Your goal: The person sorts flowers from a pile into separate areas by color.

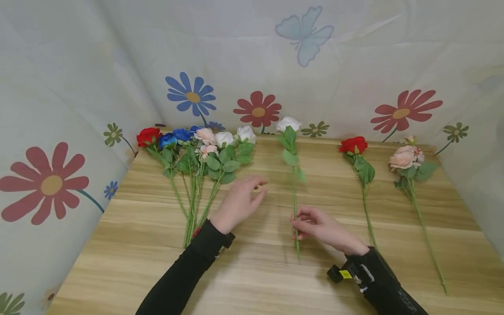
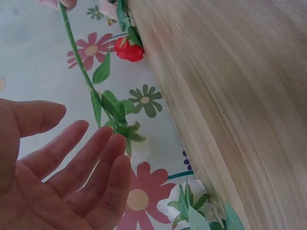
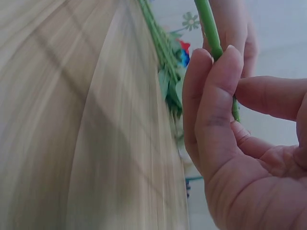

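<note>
My right hand [image 1: 324, 227] pinches the lower green stem [image 3: 207, 21] of an artificial white rose [image 1: 288, 124] between thumb and fingers. The rose points away from me, its bloom overlapping the table's far edge in the head view. To the left, my left hand [image 1: 238, 201] holds nothing, and in the left wrist view its fingers [image 2: 79, 165] are loosely bent, with the rose's leaves [image 2: 114, 106] beyond the tips. Beside that hand lies a bunch of artificial flowers: a red rose [image 1: 148, 137], blue roses [image 1: 168, 140], pink blooms [image 1: 206, 136] and white roses [image 1: 225, 139].
Right of my right hand, a single red rose [image 1: 353, 144] lies on the wooden table [image 1: 260, 280], its lower stem hidden behind my forearm. Farther right is a pink flower stem [image 1: 427, 243]. A patterned cloth backdrop [image 1: 236, 48] rises behind the table and along its sides.
</note>
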A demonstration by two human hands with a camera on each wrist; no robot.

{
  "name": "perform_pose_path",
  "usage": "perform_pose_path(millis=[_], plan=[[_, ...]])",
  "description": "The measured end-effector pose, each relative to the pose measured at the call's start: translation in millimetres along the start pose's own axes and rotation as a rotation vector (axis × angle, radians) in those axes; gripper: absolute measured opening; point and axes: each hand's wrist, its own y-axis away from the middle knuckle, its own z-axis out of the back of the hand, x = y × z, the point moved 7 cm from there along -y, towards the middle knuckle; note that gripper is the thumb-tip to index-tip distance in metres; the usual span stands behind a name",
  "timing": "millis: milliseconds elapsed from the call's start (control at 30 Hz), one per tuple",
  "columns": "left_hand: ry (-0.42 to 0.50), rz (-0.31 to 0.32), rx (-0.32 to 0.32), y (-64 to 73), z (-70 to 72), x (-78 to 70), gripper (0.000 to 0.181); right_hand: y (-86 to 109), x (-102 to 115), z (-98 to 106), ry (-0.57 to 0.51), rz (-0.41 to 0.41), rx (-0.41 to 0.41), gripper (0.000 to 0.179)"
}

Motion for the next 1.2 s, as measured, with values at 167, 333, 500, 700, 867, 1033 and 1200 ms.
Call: perform_pose_path(millis=[167,333,500,700,867,1033,1200], plan=[[-0.013,-0.008,0.019,0.5,-3.5,0.8,0.028,14.5,-8,17,0.055,-0.028,-0.049,0.026],[-0.016,-0.011,0.021,0.9,-4.8,0.8,0.029,25.8,-17,32,0.103,-0.068,-0.089,0.026],[-0.014,-0.027,0.01,0.8,-4.7,0.4,0.028,28.8,-21,39,0.155,-0.082,-0.098,0.025],[-0.001,-0.033,0.011,1.3,-5.4,0.8,0.028,28.3,-27,42,0.185,-0.121,-0.103,0.023],[0.0,-0.028,0.013,2.1,-5.9,0.5,0.028,28.1,-31,46,0.285,-0.147,-0.136,0.021],[-0.021,-0.018,0.029,2.3,-7.3,-0.2,0.028,28.0,-32,49,0.368,-0.173,-0.167,0.02],[-0.036,-0.021,0.033,3.0,-8.3,-0.8,0.029,29.6,-29,51,0.426,-0.186,-0.207,0.021]])
